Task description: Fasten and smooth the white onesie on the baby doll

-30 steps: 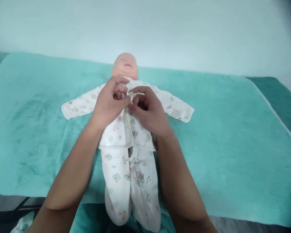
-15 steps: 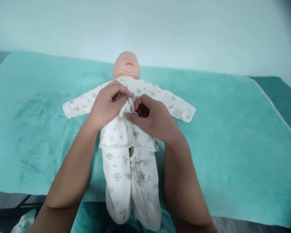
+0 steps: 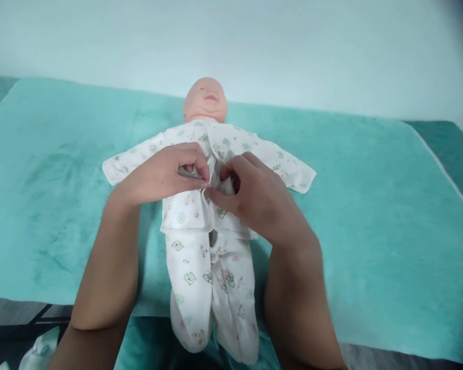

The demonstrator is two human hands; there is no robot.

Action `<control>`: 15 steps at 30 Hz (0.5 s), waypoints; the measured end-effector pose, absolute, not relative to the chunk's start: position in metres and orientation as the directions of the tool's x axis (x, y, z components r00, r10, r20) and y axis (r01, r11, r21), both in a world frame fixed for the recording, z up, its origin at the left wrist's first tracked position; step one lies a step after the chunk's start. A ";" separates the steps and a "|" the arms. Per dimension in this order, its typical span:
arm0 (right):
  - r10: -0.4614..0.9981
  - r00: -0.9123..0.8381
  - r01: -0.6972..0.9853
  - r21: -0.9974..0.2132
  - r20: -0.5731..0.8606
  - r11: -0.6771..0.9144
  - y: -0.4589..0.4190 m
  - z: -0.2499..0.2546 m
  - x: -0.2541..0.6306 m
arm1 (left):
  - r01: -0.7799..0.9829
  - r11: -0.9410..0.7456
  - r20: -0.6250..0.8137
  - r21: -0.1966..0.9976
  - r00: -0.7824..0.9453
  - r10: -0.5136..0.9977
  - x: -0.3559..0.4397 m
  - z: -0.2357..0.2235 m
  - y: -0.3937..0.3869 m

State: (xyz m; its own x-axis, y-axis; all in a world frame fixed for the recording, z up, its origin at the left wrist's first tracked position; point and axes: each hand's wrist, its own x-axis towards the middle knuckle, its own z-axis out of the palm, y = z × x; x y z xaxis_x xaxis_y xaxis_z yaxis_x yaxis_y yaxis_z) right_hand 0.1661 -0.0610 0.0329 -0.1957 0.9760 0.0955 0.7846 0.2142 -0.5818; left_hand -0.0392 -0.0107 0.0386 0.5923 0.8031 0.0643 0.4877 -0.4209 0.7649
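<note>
A baby doll (image 3: 205, 100) lies on its back, dressed in a white printed baby shirt (image 3: 185, 211) with long sleeves and matching footed pants (image 3: 191, 288). At the middle of the chest, my left hand (image 3: 173, 172) pinches the shirt's front edge between thumb and fingertips. Close beside it, my right hand (image 3: 250, 192) is closed on the other side of the same front opening, thumb toward the left hand. Whether a button or snap sits between the fingertips is hidden. Below the hands the shirt's two front edges meet and overlap.
A turquoise plush blanket (image 3: 370, 231) covers the table under the doll, whose feet reach past its front edge. A white wall (image 3: 293, 51) stands behind. White cloth (image 3: 42, 349) lies low at the left, near a dark frame.
My left hand has moved down the shirt front, and its wrist has swung outward to the left. My right hand stays at the opening, slightly lower. The view has shifted a little.
</note>
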 end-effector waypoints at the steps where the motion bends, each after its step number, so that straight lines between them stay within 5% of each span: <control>1: 0.980 -0.171 0.804 -0.561 0.101 0.198 -0.063 0.033 0.164 | 0.482 -0.417 0.071 0.770 0.585 0.808 -0.039 0.038 -0.011; 6: 0.978 -0.166 0.751 -0.628 0.124 0.206 -0.060 0.031 0.166 | 0.422 -0.346 0.065 0.838 0.552 0.832 -0.038 0.035 -0.013; 11: 0.966 -0.246 0.364 -0.917 0.076 0.165 -0.052 0.027 0.181 | 0.309 -0.297 0.102 0.904 0.519 0.849 -0.038 0.029 -0.014; 15: 0.965 -0.239 0.077 -0.989 0.103 0.125 -0.048 0.020 0.183 | 0.228 -0.233 0.078 0.946 0.536 0.841 -0.038 0.028 -0.013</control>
